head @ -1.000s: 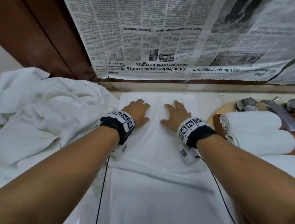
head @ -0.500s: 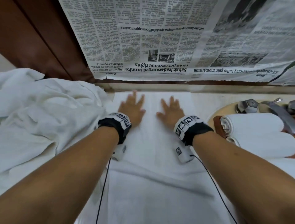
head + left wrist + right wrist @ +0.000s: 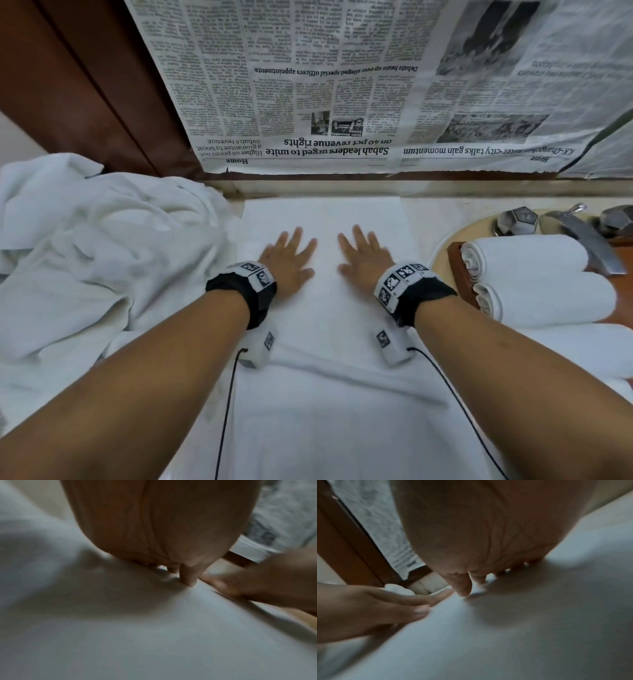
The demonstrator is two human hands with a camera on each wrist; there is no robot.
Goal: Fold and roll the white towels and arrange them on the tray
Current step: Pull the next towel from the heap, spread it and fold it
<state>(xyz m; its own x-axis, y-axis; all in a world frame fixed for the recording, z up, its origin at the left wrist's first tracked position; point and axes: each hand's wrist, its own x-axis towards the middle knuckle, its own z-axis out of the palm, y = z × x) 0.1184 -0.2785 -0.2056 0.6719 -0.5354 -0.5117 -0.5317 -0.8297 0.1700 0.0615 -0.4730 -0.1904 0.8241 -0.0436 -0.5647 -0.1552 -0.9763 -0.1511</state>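
The flat white terry towel (image 3: 325, 308), folded into a long strip, lay on the pale counter with its long axis running from the near edge to the far wall. Both hands rested on its far half, palms down, fingers straight and spread, holding nothing: the left hand (image 3: 287, 262) to the left of the strip's midline, the right hand (image 3: 364, 262) to the right, thumbs close but apart. The towel's far end lay just beyond the fingertips, equally near to either hand, so a roll would likely start there and run toward the near edge.

At right, the brown wooden tray (image 3: 460, 274) over the beige sink held two rolled white towels (image 3: 534, 284) side by side, touching, their long axes running left to right. A heap of loose white towels (image 3: 102, 246) sat at far left.
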